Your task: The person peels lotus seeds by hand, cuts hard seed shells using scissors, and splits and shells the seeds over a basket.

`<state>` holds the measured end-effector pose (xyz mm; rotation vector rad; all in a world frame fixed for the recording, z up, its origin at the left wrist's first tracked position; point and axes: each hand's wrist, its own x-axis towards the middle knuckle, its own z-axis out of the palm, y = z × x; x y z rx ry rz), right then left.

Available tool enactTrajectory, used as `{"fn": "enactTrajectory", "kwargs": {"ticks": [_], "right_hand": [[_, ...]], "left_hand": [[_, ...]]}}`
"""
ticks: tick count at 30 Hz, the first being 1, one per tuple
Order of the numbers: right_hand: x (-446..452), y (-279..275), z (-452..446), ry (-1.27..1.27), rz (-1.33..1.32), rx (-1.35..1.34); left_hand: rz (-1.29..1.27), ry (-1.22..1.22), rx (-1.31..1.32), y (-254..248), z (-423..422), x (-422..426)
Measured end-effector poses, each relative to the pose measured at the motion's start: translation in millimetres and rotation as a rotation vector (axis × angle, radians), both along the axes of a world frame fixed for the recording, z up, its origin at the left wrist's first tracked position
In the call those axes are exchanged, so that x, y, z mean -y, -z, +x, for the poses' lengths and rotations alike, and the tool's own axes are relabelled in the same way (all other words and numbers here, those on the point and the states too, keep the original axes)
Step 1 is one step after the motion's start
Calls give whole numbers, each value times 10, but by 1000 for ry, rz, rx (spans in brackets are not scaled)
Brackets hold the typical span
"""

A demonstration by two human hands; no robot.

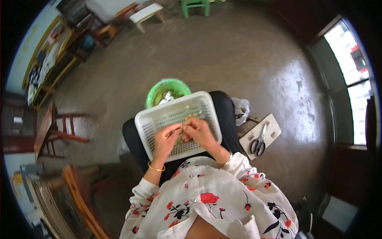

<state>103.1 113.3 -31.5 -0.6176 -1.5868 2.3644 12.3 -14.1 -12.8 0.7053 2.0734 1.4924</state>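
Brown floor (238,51); basket (159,115) on my lap (227,117). My left hand (164,140) and right hand (199,132) meet, pinched closed on what I cannot tell; pale pieces (180,141) lie in the basket below both.

1. White perforated basket (139,121) sat across dark trousers (225,109); small pale pieces (189,117) lay inside.
2. Left hand (165,137) and right hand (201,133) met above the basket, fingers bunched together; anything between them too small to tell.
3. Gold bangle (156,167) circled left wrist.
4. Green tub (184,85), scraps inside, stood just beyond basket.
5. Black-handled scissors (260,142) lay on a pale surface (272,126), wearer's right; white plastic bag (243,105) nearby.
6. Wooden chair (47,127) stood well apart, left.
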Motion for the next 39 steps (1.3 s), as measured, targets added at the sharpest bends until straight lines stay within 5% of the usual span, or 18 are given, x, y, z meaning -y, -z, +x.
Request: {"fn": "enactTrajectory", "kwargs": {"ticks": [6,17,21,24,26,29,39], "right_hand": [[-13,-106,-46,-54,-16,91],[12,28,-88,48,173,108],[-8,-48,-49,56,60,111],[-2,-118,-1,65,-13,131],[-4,-130,9,30,-3,65],[-14,-153,12,12,75,22],[-25,-150,82,-89,317,-40]], "left_hand": [[106,53,-359,10,17,9],[99,33,-168,179,-13,-71],[118,56,-93,167,-44,-62],[148,99,19,191,-81,-17],[196,63,380,207,-85,15],[26,58,318,-46,-66,6],[105,268,221,-22,-112,73]]}}
